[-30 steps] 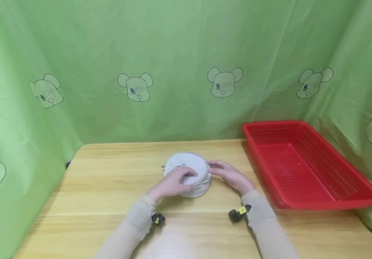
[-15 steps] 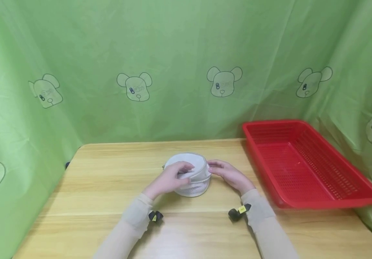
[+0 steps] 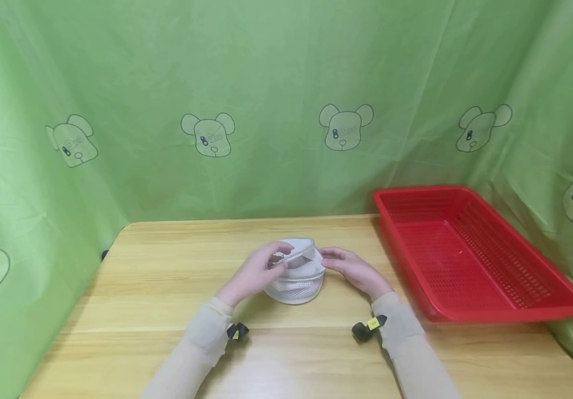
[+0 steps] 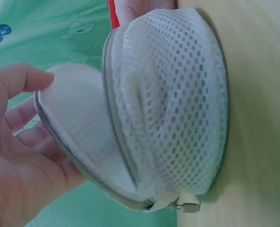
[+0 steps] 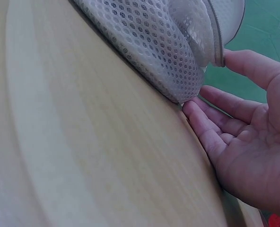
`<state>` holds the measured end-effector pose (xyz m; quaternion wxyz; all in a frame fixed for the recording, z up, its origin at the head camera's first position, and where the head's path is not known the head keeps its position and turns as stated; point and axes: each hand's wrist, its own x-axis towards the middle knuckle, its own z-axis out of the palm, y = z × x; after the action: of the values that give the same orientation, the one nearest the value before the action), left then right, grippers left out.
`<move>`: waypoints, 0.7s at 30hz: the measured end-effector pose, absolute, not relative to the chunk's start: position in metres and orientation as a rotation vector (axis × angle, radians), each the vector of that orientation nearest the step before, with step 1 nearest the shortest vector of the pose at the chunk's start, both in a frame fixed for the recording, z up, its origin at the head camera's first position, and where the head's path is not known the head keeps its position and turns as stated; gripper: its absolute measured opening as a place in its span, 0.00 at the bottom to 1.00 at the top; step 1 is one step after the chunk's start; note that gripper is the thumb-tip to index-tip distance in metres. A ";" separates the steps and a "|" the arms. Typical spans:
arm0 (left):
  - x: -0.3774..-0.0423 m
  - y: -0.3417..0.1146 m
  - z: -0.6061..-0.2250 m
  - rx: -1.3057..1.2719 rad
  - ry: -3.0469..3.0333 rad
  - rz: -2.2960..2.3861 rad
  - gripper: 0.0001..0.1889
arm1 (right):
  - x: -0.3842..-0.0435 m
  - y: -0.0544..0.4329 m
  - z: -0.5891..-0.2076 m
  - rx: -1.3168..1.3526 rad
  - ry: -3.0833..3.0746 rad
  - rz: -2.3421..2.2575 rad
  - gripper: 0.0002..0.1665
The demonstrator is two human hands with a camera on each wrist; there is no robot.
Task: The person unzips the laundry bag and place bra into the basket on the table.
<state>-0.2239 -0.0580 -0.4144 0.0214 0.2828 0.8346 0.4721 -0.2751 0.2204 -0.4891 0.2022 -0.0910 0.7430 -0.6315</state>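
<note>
A round white mesh laundry bag [image 3: 295,292] stands on the table, its zipped lid [image 4: 74,111] tilted up and apart from the body along one side. My left hand [image 3: 252,271] pinches the lid's rim between thumb and fingers. At the bag's right side, my right hand [image 3: 358,272] rests with fingertips against the mesh wall and one digit touching the zipper edge [image 5: 219,42]. Its fingers [image 5: 230,101] are only slightly bent. A metal zip pull [image 4: 191,207] hangs at the lid's joined end. What lies inside the bag is hidden.
A large red plastic basket [image 3: 423,277] with perforated walls stands on the right of the wooden table [image 3: 167,249]. Green curtains [image 3: 276,61] printed with bear heads enclose the back and both sides. Small black cameras sit at both wrists.
My left hand has moved a little left and up, raising the lid, so the gap between lid and body is wider. My right hand has stayed against the bag's side.
</note>
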 end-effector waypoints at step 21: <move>-0.227 -0.078 -0.393 0.790 2.831 1.494 0.24 | -0.273 0.219 -0.488 -0.276 2.074 -1.782 0.36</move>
<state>-0.2271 -0.0779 -0.3934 -0.0776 0.2388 0.8560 0.4518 -0.2727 0.2195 -0.4877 0.1953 -0.0984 0.7402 -0.6358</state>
